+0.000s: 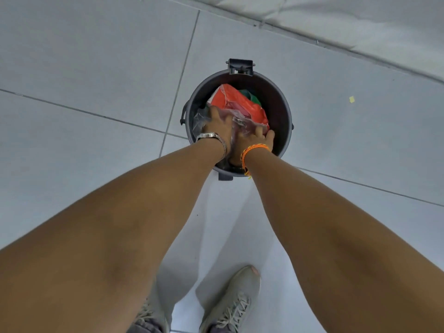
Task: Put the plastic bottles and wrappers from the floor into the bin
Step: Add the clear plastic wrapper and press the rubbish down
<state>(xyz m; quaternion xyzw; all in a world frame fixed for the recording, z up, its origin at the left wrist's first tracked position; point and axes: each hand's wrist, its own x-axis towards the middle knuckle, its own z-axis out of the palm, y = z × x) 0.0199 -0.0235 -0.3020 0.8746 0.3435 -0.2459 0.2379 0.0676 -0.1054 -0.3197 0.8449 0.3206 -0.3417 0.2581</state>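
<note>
Both hands are down inside the bin [283, 102], which stands on the tiled floor [96, 68] right in front of the person's shoes [230, 306]. The left hand [217, 121], w/ a metal watch [209, 135] on the wrist, lies spread and palm-down on a clear plastic wrapper [240, 121]; its fingers look mostly open and flat, pressing rather than gripping. The right hand [260, 139], w/ an orange thread bracelet [254, 149], is curled at the near side of the same clear plastic, fingers bent over its edge, but whether it really pinches the plastic cannot be told, bc the fingertips are hidden.

Under and behind the clear wrapper sits an orange wrapper [240, 100], and a green piece [249, 96] shows at the far side. No bottle can be made out clearly; if any are inside, the wrappers cover them.

Probably the hands are placed so bc light wrappers spring back up, so the person pushes them down to make them stay below the rim. The bin looks nearly full, approx to its top.

On the floor to the right, well apart from the bin, lies a small yellow scrap [352, 99]. It may be a leftover piece to collect, so the task seems almost but not fully done.
</note>
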